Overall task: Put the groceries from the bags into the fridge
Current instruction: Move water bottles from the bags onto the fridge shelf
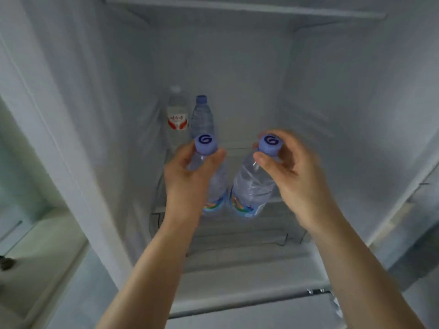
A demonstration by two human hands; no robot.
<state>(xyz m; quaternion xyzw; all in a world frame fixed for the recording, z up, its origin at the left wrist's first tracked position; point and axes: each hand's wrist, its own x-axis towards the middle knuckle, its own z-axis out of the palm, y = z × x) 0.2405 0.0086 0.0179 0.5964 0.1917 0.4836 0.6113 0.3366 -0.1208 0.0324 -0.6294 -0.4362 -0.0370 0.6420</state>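
White fridge interior [237, 67], wire shelf [249, 233] below both hands. Left hand [187, 176]: grip curled round neck of left bottle [215, 186], just under its blue cap. Right hand [292, 176]: grip pinching neck of right bottle [251, 184]. Bottles just beside each other, slightly tilted. Beyond left grip: red-label bottle [177, 115] and blue-cap bottle [202, 115], upright at back.
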